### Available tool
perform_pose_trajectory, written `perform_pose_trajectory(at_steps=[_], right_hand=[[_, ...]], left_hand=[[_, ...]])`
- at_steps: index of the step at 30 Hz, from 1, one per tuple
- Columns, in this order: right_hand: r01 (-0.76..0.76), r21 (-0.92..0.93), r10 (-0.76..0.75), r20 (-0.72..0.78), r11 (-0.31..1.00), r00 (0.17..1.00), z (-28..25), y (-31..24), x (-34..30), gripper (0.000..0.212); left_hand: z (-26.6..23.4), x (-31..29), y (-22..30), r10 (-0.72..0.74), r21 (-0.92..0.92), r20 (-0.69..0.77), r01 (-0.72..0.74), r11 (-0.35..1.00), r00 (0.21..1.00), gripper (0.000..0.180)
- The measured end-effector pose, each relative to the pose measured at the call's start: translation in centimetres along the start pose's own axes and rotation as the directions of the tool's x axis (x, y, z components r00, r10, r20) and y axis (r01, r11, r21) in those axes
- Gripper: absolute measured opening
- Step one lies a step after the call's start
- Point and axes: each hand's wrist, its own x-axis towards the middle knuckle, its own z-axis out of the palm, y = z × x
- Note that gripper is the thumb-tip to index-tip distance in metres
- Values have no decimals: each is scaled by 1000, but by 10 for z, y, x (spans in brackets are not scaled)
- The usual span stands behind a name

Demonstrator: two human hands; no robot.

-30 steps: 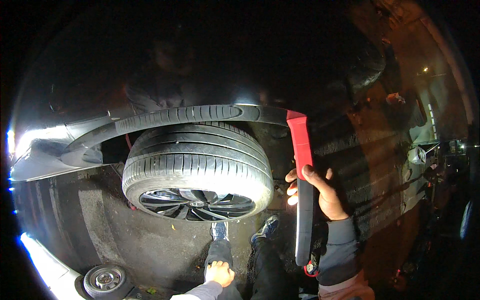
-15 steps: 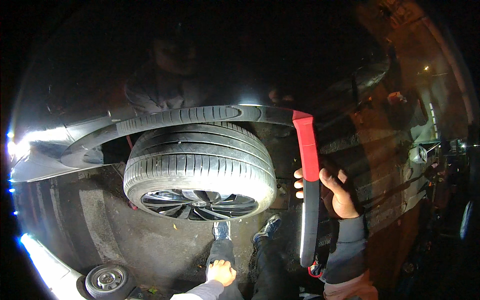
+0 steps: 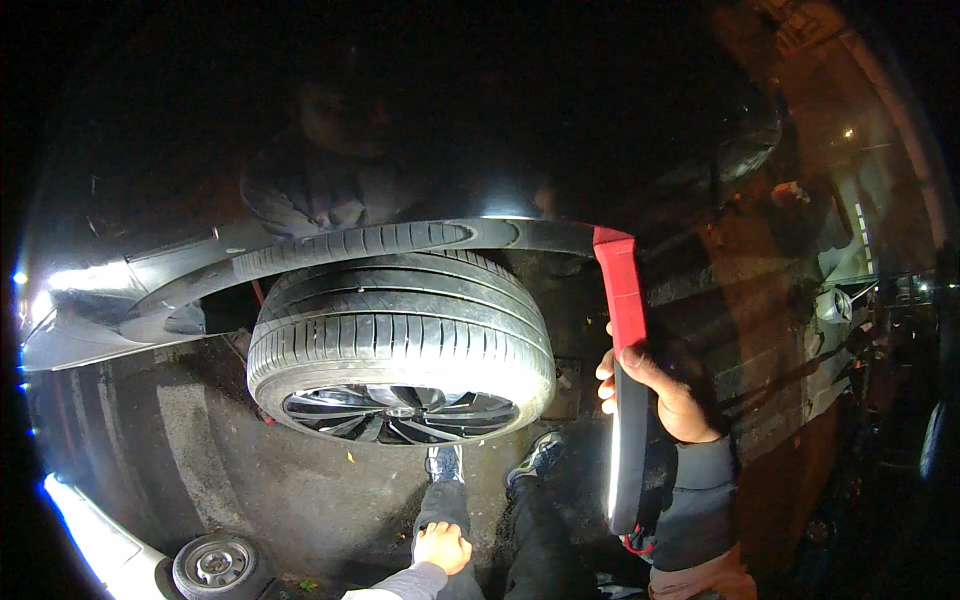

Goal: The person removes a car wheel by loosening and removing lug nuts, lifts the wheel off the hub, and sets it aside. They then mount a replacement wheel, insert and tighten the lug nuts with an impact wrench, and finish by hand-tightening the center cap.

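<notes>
Right hand, right of centre, wrapped round red-and-black lamp, lamp near upright in frame, lit strip along left edge; red tip near arch trim, contact unclear; left hand, lower centre, fingers curled, resting on bent leg; large wheel mid-frame under dark glossy bodywork, tread lit, spokes facing bottom edge; two shoes below wheel; smaller wheel lower left, beside white bodywork
</notes>
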Motion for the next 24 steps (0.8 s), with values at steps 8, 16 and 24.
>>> perform_pose_trajectory(at_steps=[8, 16, 24], right_hand=[[3, 51, -4, 20, 999, 1000, 1, 1, -1, 33], [85, -42, -85, -15, 996, 996, -26, 22, -3, 58], [-314, 113, 326, -519, 943, 790, -164, 241, -49, 56]], left_hand=[[6, -3, -3, -8, -1, 16, 8, 1000, 1000, 31], [0, -2, -2, -26, -25, -3, 26, 999, 1000, 29], [-1, -15, -8, -80, -68, -127, 72, 995, 989, 21]])
